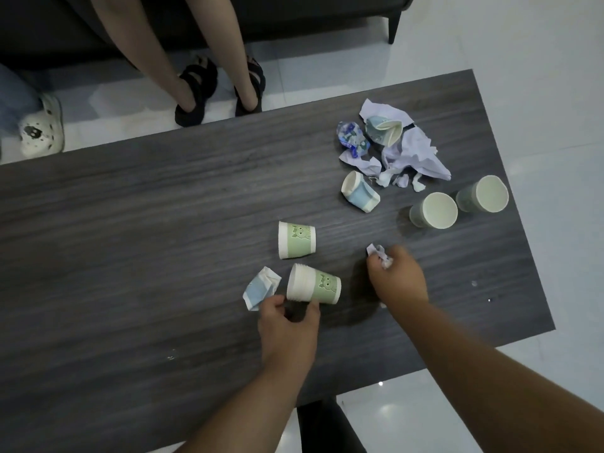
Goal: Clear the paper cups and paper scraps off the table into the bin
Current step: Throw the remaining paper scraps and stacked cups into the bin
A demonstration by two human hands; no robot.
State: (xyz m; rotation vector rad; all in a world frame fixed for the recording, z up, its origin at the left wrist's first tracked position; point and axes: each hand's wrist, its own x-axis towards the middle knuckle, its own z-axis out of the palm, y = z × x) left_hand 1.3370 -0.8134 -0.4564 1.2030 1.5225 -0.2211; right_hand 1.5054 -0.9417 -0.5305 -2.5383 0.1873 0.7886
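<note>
On the dark wooden table [163, 240] lie paper cups and scraps. My left hand [287, 325] grips the rim of a green paper cup [315, 284] lying on its side. Beside it lies a crushed blue cup [261, 287]. A second green cup [296, 239] lies on its side just beyond. My right hand [397, 276] is closed on a small paper scrap [379, 253]. Farther off are a blue cup on its side [359, 191], two upright cups [434, 210] [483, 194], and a pile of crumpled paper scraps [411, 152] with a crushed cup [384, 129]. No bin is in view.
A blue crumpled wrapper [353, 138] lies next to the pile. Beyond the table's far edge sit a person's legs in black sandals [196, 93] and another person's white clog [41, 129]. White tiled floor [539, 76] surrounds the table; a dark table leg [327, 426] shows below.
</note>
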